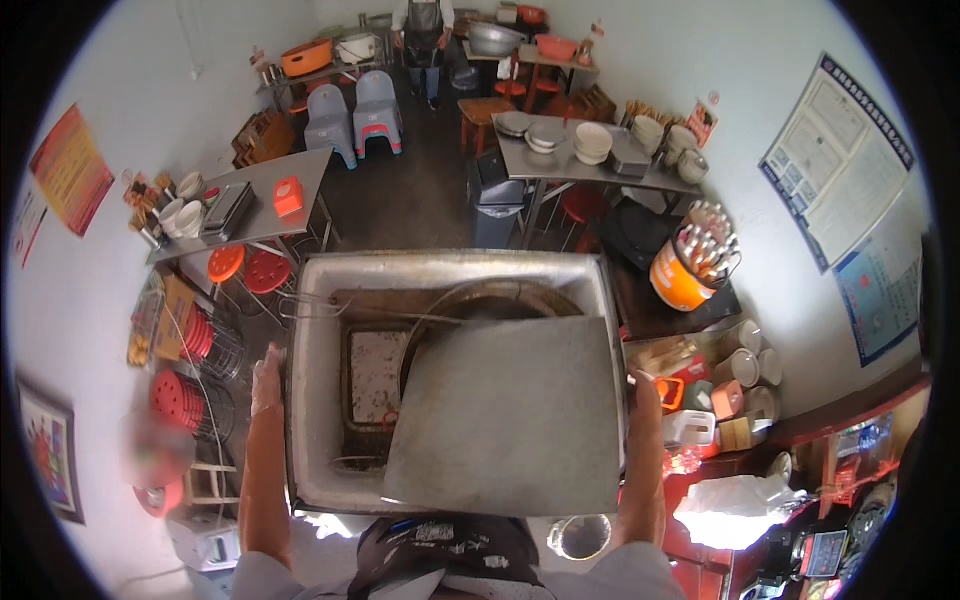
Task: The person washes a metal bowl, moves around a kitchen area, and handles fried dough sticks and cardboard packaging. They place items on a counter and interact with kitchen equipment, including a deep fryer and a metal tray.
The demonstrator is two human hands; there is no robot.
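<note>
A large open-topped rectangular metal box [315, 435] with thick pale walls stands right before me. My left hand [267, 379] is at its left outer side and my right hand [643, 390] is at its right outer side. Both hands appear to hold the box by these sides, though their undersides are hidden. A flat grey metal sheet [510, 412] lies tilted over the right part of the box and covers much of a round dark metal pan [517, 291]. To the left inside sits a rectangular tray [379, 367] with a speckled, wet-looking surface. A thin wire crosses above it.
Steel tables stand left [262, 176] and right [555, 161], bearing bowls. A grey bin [495, 199] stands ahead. Stacked red stools [176, 397] are at my left. An orange bucket [679, 277] and containers [739, 367] are at right. A person [424, 37] stands far back.
</note>
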